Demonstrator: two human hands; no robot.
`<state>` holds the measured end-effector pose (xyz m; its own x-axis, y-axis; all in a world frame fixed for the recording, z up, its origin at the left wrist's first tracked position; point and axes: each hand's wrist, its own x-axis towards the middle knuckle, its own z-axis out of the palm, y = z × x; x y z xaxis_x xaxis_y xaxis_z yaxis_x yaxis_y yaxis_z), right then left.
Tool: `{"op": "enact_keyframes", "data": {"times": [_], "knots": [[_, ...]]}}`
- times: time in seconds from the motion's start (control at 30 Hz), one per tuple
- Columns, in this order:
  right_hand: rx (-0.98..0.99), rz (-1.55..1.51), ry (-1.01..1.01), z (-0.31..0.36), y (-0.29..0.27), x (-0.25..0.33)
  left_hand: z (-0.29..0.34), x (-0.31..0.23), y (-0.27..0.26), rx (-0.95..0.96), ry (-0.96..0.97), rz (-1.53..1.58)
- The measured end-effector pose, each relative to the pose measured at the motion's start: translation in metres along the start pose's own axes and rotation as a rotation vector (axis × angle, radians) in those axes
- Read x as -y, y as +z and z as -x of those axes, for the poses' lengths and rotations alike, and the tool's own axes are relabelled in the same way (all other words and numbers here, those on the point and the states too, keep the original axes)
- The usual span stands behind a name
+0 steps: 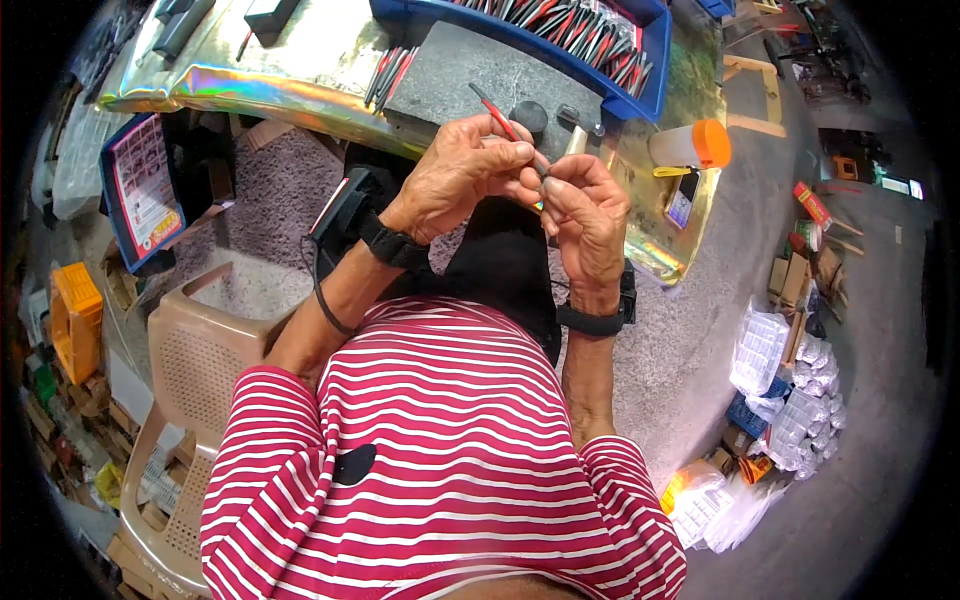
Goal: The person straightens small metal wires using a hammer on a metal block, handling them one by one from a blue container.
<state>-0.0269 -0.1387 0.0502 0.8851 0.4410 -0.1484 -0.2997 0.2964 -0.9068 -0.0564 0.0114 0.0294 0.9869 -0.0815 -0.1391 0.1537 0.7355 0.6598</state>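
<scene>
1. Here, both hands meet just above the near edge of the bench, over the person's lap, with the fingertips of the two hands touching or nearly so.
2. The left hand has its fingers curled shut around a thin red-handled tool; the thumb lies along the shaft and pins it against the forefinger.
3. The tool's long axis runs on a slant: its free end rises up and to the left, away from the body, and its working end points down and to the right, toward the other hand.
4. The right hand has its fingers pinched closed at the point where the tool's lower end arrives. Something small and bright shows between the fingertips, but it is too small to tell what it is.
5. So the tool lies inside the left hand's grip, and its lower tip reaches the right hand's pinch; the left hand carries it, the right only meets its end.
6. Behind the hands a dark grey mat lies on the bench, and beyond it a blue tray holds many similar red and black tools.
7. An orange-capped container lies on the bench to the right.
</scene>
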Motion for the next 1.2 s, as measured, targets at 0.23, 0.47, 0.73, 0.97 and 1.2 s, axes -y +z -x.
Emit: {"op": "enact_keyframes", "data": {"times": [0.23,0.47,0.73,0.97,1.2], "knots": [[0.019,0.038,0.008,0.0009,-0.0018,-0.0015,0.0020,0.0031,-0.0005,-0.016,0.033,-0.073],[0.004,0.042,0.019,0.0012,0.0018,-0.0008,0.0040,0.0019,-0.0006,-0.054,0.039,-0.088],[0.004,0.074,0.022,-0.0003,0.0004,-0.0050,0.0032,0.0031,-0.0033,-0.047,0.019,-0.076],[0.010,0.076,0.046,-0.0023,-0.0025,-0.0083,0.0015,0.0048,-0.0061,-0.056,0.013,-0.121],[-0.002,0.092,0.060,-0.0036,-0.0008,-0.0089,0.0013,0.0018,-0.0088,-0.019,0.020,-0.199]]}}
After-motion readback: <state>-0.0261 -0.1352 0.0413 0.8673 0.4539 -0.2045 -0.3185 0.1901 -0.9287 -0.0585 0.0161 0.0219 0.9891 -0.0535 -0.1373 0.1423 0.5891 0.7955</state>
